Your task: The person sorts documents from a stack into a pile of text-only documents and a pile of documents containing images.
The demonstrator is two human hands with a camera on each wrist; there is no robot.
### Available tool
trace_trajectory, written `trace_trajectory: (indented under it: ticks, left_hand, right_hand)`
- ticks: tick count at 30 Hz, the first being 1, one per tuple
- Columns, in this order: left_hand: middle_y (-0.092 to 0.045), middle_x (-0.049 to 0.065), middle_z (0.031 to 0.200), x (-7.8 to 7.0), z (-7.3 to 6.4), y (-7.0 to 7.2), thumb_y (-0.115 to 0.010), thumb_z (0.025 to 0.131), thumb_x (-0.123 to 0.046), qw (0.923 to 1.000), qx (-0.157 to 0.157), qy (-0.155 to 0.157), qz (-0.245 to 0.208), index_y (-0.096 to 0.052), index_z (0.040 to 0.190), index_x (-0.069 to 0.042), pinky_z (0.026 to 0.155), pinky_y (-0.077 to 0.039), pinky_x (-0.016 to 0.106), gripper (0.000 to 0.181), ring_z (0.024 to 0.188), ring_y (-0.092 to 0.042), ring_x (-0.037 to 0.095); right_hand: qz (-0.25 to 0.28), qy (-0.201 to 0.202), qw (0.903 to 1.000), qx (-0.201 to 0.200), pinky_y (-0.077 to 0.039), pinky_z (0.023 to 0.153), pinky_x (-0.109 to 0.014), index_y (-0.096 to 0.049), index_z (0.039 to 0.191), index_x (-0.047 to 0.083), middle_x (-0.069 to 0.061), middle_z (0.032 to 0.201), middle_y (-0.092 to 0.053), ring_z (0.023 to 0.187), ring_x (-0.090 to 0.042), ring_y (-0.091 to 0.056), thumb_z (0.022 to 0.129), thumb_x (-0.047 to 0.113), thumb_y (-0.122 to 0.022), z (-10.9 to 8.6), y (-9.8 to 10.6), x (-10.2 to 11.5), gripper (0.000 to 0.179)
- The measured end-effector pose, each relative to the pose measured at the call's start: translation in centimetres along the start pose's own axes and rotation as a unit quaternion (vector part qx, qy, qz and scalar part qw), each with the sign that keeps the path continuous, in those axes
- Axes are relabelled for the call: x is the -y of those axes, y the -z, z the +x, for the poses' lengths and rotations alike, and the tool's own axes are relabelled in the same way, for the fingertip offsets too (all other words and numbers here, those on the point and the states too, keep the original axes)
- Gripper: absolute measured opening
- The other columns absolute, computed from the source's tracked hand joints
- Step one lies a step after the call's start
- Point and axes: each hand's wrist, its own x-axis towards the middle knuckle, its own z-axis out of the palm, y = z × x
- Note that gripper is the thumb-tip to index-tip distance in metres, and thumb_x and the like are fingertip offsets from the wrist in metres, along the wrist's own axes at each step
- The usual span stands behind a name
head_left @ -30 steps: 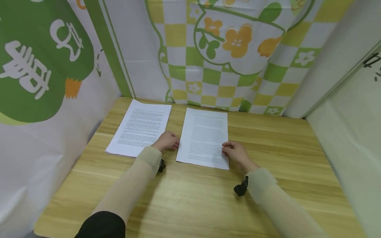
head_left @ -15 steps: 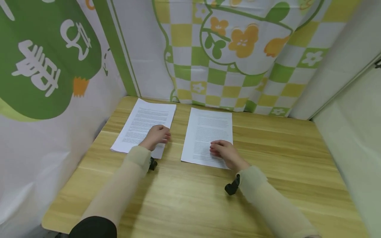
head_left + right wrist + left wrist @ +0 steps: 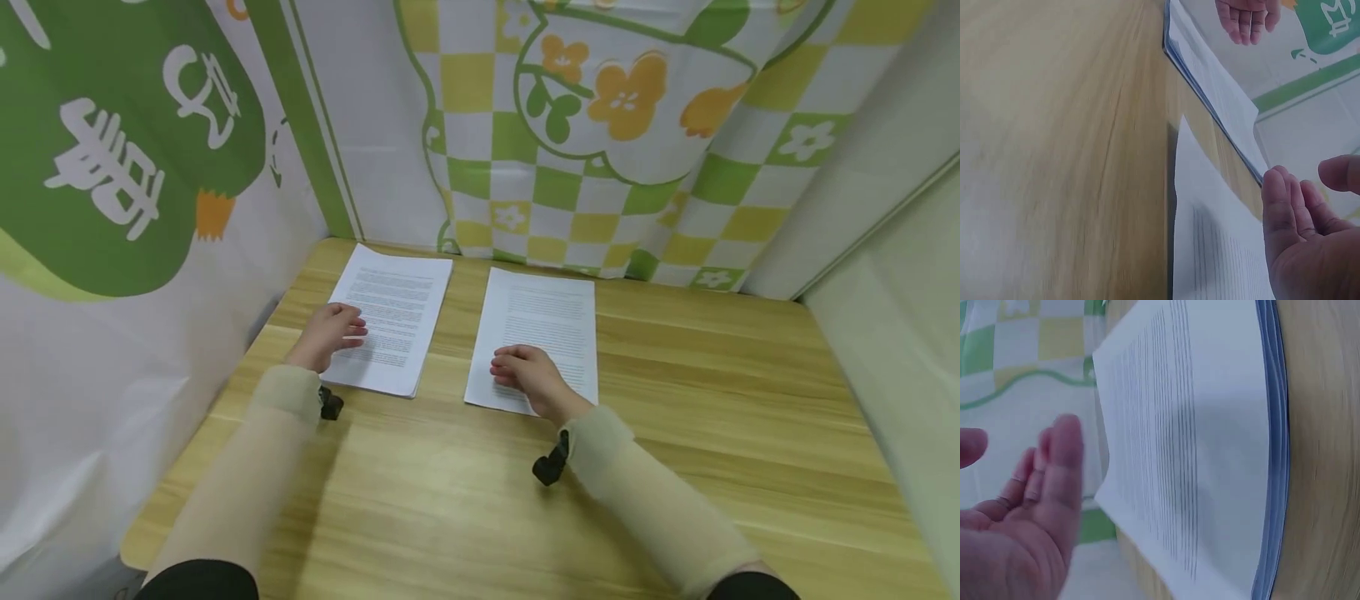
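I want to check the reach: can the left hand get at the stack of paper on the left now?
Probably yes. The left hand is already over the near left edge of the paper stack, fingers relaxed, and nothing lies between them.

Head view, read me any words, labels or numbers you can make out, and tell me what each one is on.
Stack of paper under the left hand: printed lines, too small to read.
Single sheet under the right hand: printed lines, too small to read.
Green patch on the curtain: large white characters, not legible to me.
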Motion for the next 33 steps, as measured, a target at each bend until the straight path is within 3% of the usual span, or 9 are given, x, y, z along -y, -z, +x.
trace_trajectory:
  ticks: [7,12,16,23,28,33]
  left_hand:
    - [-0.049,0.026,0.125,0.8,-0.3,4.2,-0.042,0.101,-0.024,0.99,-0.078,0.025,0.115,-0.043,0.133,0.011,0.091,-0.051,0.038,0.048,0.112,-0.053,0.034]
    - [-0.053,0.021,0.109,1.3,-0.5,5.6,-0.046,0.097,-0.025,0.9805,-0.086,0.013,0.177,-0.049,0.126,0.014,0.077,-0.05,0.03,0.048,0.094,-0.054,0.028]
    - [-0.053,0.019,0.104,1.4,-0.4,5.8,-0.047,0.096,-0.027,0.9745,-0.078,0.016,0.21,-0.051,0.124,0.014,0.073,-0.045,0.031,0.049,0.089,-0.052,0.026]
    - [-0.045,0.031,0.134,3.2,-0.1,5.3,-0.045,0.096,-0.029,0.9701,-0.081,0.038,0.226,-0.046,0.132,0.013,0.1,-0.038,0.05,0.055,0.117,-0.045,0.039]
    - [-0.047,0.03,0.134,3.5,0.2,4.8,-0.047,0.095,-0.029,0.9715,-0.081,0.038,0.22,-0.05,0.129,0.012,0.1,-0.038,0.05,0.054,0.118,-0.045,0.04]
    - [-0.047,0.03,0.133,3.2,0.2,4.9,-0.046,0.095,-0.03,0.9674,-0.082,0.038,0.236,-0.052,0.128,0.012,0.101,-0.038,0.05,0.053,0.119,-0.046,0.041]
  right_hand:
    - [0.007,0.004,0.9995,0.031,-0.056,0.08,-0.029,-0.053,0.124,-0.013,-0.027,0.12,-0.058,0.087,-0.016,-0.064,0.097,0.006,-0.056,1.0,-3.4,0.5,0.033]
    - [0.007,0.008,0.999,0.043,-0.054,0.086,-0.034,-0.053,0.123,-0.014,-0.03,0.119,-0.057,0.084,-0.016,-0.064,0.097,0.004,-0.055,1.6,-5.4,0.7,0.032]
    - [0.005,0.004,0.999,0.045,-0.053,0.089,-0.036,-0.055,0.118,-0.014,-0.028,0.116,-0.059,0.087,-0.019,-0.064,0.096,0.003,-0.055,2.3,-6.5,0.4,0.028]
    - [0.006,-0.027,0.999,0.035,-0.053,0.087,-0.035,-0.058,0.114,-0.01,-0.017,0.099,-0.063,0.086,-0.02,-0.064,0.096,0.004,-0.055,2.6,-8.7,-1.2,0.023]
    - [0.014,-0.033,0.999,0.027,-0.053,0.089,-0.037,-0.057,0.114,-0.012,-0.019,0.101,-0.063,0.086,-0.02,-0.063,0.095,0.002,-0.055,3.1,-9.3,-1.5,0.024]
    - [0.011,-0.038,0.9986,0.034,-0.053,0.089,-0.036,-0.056,0.117,-0.013,-0.021,0.103,-0.064,0.087,-0.022,-0.064,0.096,0.002,-0.054,3.5,-9.5,-1.2,0.026]
